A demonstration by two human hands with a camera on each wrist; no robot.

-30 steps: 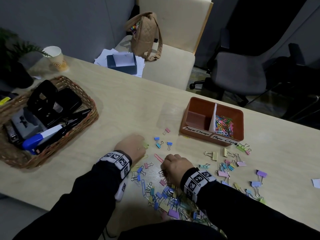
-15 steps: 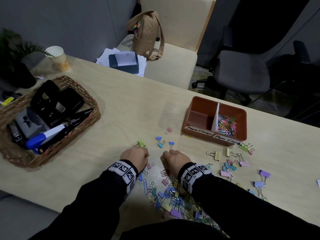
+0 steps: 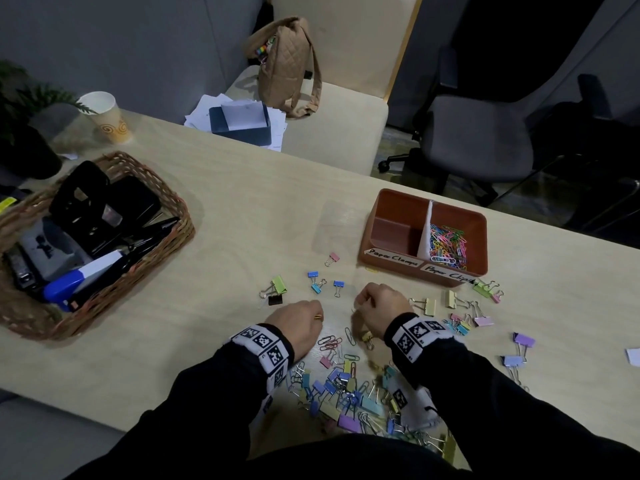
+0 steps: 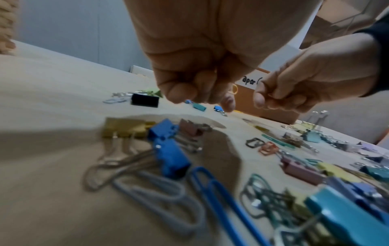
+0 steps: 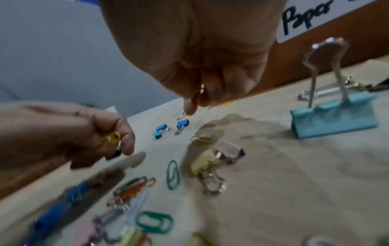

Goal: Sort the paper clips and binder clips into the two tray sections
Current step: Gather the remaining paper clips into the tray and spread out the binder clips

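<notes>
Left hand pinches yellow wire paper clip; right hand curls, contents unclear. Both hover near-side of brown two-section tray, collecting clips for its paper-clip section.

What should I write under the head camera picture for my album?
Two hands sorting clips beside a tray.

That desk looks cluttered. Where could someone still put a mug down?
Bare wood lies between the wicker basket and the orange tray, running back to the desk's far edge. Another patch sits left of the left hand, below the basket. Around both hands and near the tray's front, loose clips crowd the surface.
</notes>
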